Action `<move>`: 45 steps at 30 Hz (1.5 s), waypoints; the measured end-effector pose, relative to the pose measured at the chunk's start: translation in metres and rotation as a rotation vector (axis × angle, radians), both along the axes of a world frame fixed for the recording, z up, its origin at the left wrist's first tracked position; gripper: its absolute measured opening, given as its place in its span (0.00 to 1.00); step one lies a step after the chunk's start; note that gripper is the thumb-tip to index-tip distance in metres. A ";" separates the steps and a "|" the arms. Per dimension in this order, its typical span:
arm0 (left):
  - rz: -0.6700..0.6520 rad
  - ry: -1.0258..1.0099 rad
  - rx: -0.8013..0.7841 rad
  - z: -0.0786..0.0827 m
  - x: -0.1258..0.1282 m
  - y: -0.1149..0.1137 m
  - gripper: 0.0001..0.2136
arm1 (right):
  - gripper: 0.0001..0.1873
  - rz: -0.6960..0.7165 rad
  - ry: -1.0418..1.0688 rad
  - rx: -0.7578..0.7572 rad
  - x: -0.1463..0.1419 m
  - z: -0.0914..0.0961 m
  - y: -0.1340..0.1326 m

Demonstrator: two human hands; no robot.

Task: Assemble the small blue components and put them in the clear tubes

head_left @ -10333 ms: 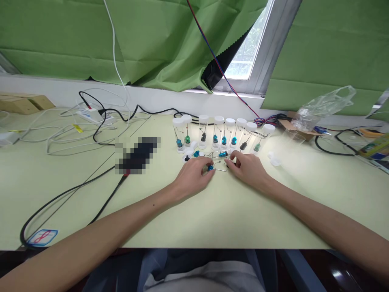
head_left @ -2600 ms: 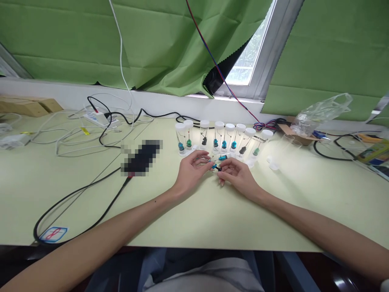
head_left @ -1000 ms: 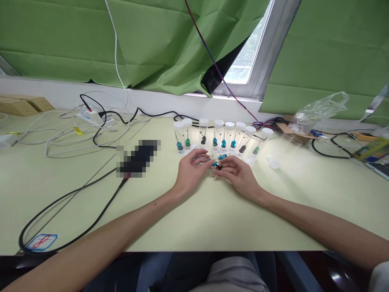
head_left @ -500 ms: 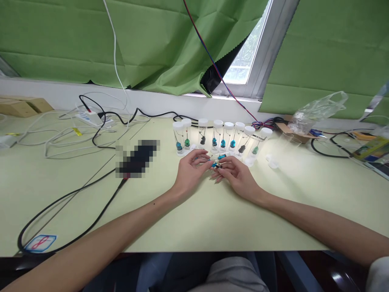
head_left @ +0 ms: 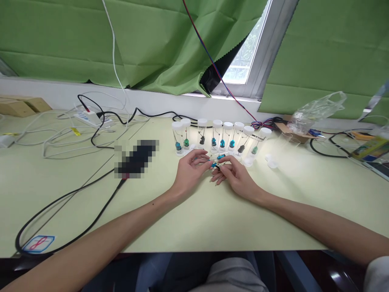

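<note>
My left hand (head_left: 190, 172) and my right hand (head_left: 234, 176) meet just above the pale green table (head_left: 212, 211), both pinching a small blue component with wire leads (head_left: 214, 164) between fingertips. Another blue component (head_left: 221, 156) lies on the table just behind them. Behind that stands a row of several clear vials with white caps (head_left: 220, 136), each holding a small blue, green or black part on a wire.
A blurred dark device (head_left: 136, 159) with a black cable (head_left: 69, 194) lies to the left. White and black cords (head_left: 75, 129) tangle at the back left. A loose white cap (head_left: 272, 164) and a plastic bag on a box (head_left: 313, 113) sit to the right.
Both hands lifted the blue component off the table, where they were resting earlier, and hold it raised between them. Over the last second they barely moved; the right fingers shifted slightly.
</note>
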State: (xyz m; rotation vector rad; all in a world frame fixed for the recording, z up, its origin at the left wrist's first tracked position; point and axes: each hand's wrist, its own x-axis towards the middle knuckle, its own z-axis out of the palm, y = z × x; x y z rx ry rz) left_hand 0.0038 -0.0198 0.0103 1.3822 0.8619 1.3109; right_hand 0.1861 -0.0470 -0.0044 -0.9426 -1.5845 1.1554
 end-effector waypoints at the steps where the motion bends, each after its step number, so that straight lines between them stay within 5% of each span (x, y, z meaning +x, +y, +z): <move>1: 0.001 0.000 0.001 0.000 0.000 0.000 0.17 | 0.16 0.001 -0.001 -0.003 0.000 0.000 0.000; 25: 0.030 0.038 -0.030 -0.002 0.001 0.000 0.17 | 0.13 0.022 -0.014 0.031 0.002 -0.003 0.004; 34: 0.123 0.097 -0.012 -0.001 0.002 0.000 0.15 | 0.10 -0.053 -0.395 0.430 0.001 0.001 -0.007; 38: 0.194 0.056 0.033 0.003 0.001 0.001 0.14 | 0.15 0.027 -0.575 0.622 -0.001 0.003 -0.010; 45: 0.256 -0.002 0.056 0.009 0.002 0.000 0.13 | 0.24 0.145 -0.911 0.683 -0.004 0.008 -0.010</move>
